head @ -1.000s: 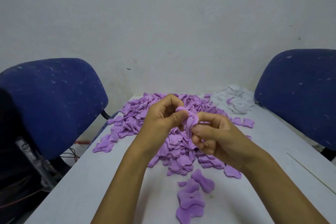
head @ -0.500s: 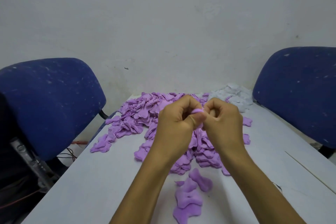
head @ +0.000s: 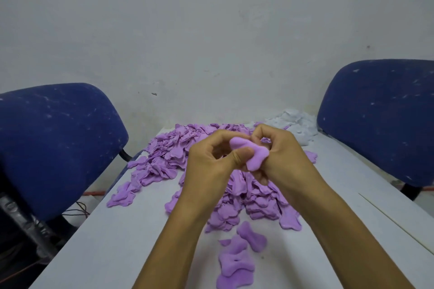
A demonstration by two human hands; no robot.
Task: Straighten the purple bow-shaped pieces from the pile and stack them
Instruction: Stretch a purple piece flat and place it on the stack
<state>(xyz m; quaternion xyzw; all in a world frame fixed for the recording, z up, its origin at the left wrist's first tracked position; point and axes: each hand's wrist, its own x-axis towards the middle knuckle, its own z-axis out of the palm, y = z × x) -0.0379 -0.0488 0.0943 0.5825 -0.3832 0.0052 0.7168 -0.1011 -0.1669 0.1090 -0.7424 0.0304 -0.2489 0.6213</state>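
Purple pile (head: 211,164): big heap of bow-shaped pieces across the far and middle table (head: 112,241), spilling left and toward the near side; most of the job is still in it.
White pile (head: 293,124): far right corner of the table, untouched, not part of the task.
Chairs: blue chair (head: 54,145) left, second blue chair (head: 380,119) right, both just beside the table edges.
Stack (head: 236,267): a few flattened pieces on the near table, overlapping loosely, one bow (head: 252,237) lying askew at its far right edge. Early progress only.
Held piece (head: 250,153): above the pile, between both hands. Half a second ago it was nearly hidden in the fists; now its lobes are opened out and visible, so the straightening looks close to done.
Left hand (head: 211,166): grip pinches the piece, thumb pressed on its left lobe.
Right hand (head: 281,159): grip curled round the right lobe from behind.
Next: probably one more smoothing pull, then down onto the stack.
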